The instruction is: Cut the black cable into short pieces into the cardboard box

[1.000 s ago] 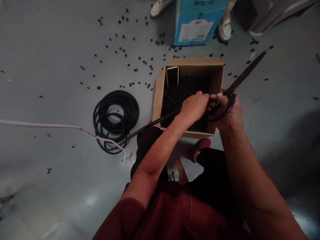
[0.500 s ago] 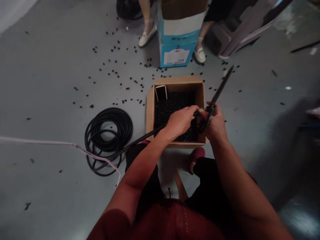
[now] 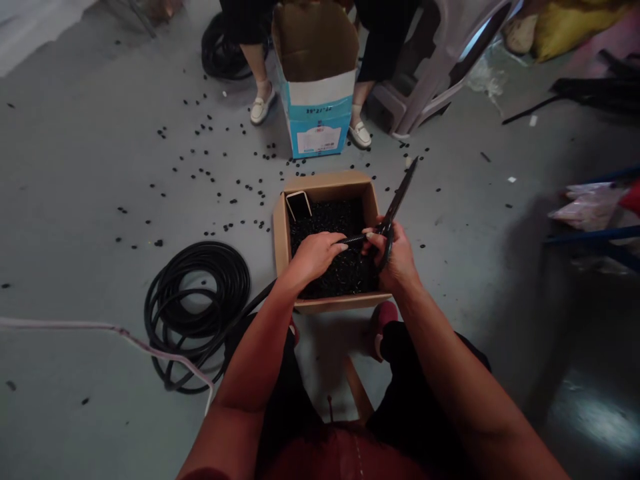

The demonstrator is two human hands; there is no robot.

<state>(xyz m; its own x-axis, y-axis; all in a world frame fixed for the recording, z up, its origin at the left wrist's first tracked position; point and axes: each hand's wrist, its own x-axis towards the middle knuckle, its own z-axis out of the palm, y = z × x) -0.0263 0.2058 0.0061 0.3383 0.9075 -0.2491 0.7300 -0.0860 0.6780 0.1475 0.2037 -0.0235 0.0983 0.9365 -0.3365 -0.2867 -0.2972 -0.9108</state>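
Over the cardboard box [image 3: 283,247], my left hand [image 3: 314,257] is closed around a black hose [image 3: 353,240]. A ribbed-looking stretch of the hose shows between my two hands. My right hand [image 3: 400,257] grips black scissors [image 3: 400,197], blades pointing up and away, while its thumb and fingers pinch the hose's far end. The hose runs back under my left forearm toward a coil [image 3: 235,267] on the floor at left. Many small black pieces [image 3: 325,217] fill the box, and a small dark, pale-rimmed container [image 3: 299,206] sits in its far left corner.
Across from me stands a tall blue-and-white carton [image 3: 320,120], between a seated person's feet. Small black pieces lie scattered over the floor [image 3: 100,133]. A plastic chair [image 3: 415,100] is at back right. A pale cord [image 3: 75,325] crosses at left.
My hands have moved apart, with my left hand farther back along the hose, baring a stretch between them. The whole view has shifted, bringing more of the right side into sight.
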